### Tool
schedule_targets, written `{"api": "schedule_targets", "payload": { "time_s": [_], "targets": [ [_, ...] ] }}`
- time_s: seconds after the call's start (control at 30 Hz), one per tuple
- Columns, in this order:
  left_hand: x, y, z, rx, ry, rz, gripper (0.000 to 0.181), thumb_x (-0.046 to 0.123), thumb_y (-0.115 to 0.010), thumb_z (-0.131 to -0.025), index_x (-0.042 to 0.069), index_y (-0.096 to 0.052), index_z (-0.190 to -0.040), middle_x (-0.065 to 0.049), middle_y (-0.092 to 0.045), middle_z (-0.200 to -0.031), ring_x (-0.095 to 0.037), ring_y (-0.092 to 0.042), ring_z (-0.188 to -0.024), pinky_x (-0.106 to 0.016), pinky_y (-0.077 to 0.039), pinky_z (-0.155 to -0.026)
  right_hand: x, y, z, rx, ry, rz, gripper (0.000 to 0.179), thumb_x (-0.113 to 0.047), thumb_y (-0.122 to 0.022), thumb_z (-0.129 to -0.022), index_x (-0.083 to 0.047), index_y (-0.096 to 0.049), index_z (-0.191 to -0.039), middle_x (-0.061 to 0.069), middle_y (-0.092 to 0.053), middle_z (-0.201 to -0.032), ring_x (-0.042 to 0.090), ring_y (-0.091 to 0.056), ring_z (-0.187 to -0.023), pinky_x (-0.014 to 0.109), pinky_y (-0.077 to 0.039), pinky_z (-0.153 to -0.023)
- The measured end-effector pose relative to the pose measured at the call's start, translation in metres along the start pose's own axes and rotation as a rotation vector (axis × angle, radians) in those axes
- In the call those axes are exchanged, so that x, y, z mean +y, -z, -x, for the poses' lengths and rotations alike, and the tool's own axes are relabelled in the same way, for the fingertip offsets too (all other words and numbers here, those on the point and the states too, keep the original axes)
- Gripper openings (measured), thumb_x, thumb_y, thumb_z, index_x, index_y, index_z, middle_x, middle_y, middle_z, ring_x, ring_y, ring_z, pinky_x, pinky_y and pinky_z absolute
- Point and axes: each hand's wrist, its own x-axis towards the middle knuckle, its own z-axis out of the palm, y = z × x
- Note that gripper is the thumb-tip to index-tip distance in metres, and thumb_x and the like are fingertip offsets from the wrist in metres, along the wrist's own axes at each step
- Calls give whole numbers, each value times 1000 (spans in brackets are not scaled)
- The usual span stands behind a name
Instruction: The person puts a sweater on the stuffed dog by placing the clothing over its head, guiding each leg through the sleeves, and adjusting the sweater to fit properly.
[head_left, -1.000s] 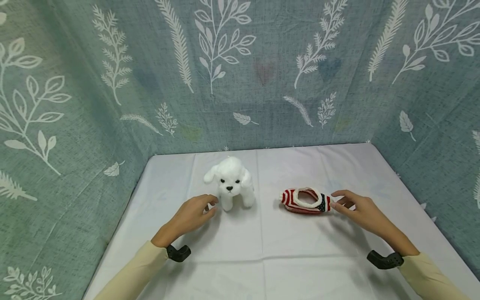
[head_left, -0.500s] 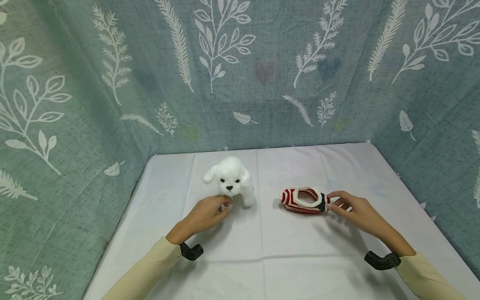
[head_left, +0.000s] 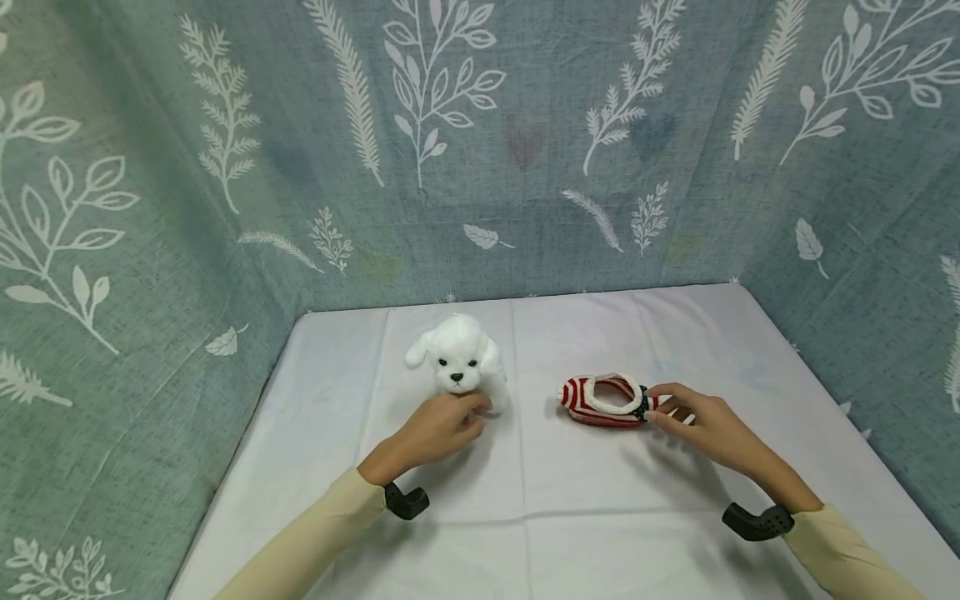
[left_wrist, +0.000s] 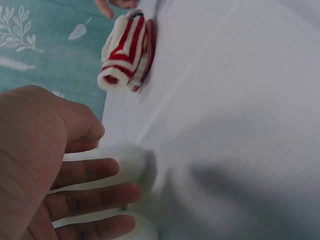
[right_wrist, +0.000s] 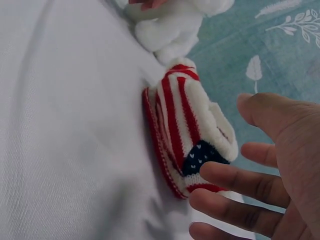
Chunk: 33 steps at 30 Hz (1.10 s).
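A white plush dog [head_left: 459, 346] stands on the cloth, facing me. My left hand [head_left: 442, 429] is in front of its legs and chest, hiding part of them; in the left wrist view the fingers [left_wrist: 95, 197] are loosely extended over the white plush. To the right lies a small knitted pet sweater [head_left: 579, 398] with red and white stripes, a navy patch with white flecks and a fluffy white opening. My right hand [head_left: 705, 425] reaches its right end, fingertips right at the navy patch. Seen from the right wrist, thumb and fingers [right_wrist: 240, 210] are spread apart beside the sweater [right_wrist: 175, 110].
A white cloth [head_left: 562, 533] with fold creases covers the table. Blue-green curtains [head_left: 480, 208] with white leaf prints enclose the back and both sides. Black wrist devices [head_left: 407, 502] sit on both forearms, below the hands.
My left hand has moved right, from beside the dog to in front of it. My right hand has shifted slightly left, closer to the sweater. Dog and sweater have stayed in place.
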Motion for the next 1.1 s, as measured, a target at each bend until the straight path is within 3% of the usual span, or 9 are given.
{"api": "schedule_targets", "payload": {
  "time_s": [0.13, 0.47, 1.1],
  "targets": [
    [3, -5, -4, 8, -22, -21, 19, 15, -69, -96, 10, -72, -115, 1, -74, -104, -12, -70, -85, -26, -54, -70, -1, -1, 0, -19, -3, -27, 43, -34, -68, -101, -12, -59, -137, 3, -73, -103, 19, -69, -77, 32, -53, -63],
    [16, -10, -16, -76, -2, 7, 24, 19, -66, -101, 10, -70, -123, 2, -72, -107, -8, -64, -82, -25, -52, -72, -3, -5, 0, -52, -7, -108, 45, -32, -68, -101, -12, -57, -140, 10, -73, -105, 18, -69, -71, 37, -55, -64],
    [33, -24, -48, -79, -51, 22, 28, 24, -61, -104, 13, -66, -129, 2, -69, -108, -6, -62, -80, -18, -48, -67, -5, -15, -6, -83, 60, -202, 43, -23, -68, -101, -12, -57, -141, 10, -73, -100, 22, -69, -69, 38, -57, -60]
  ]
}}
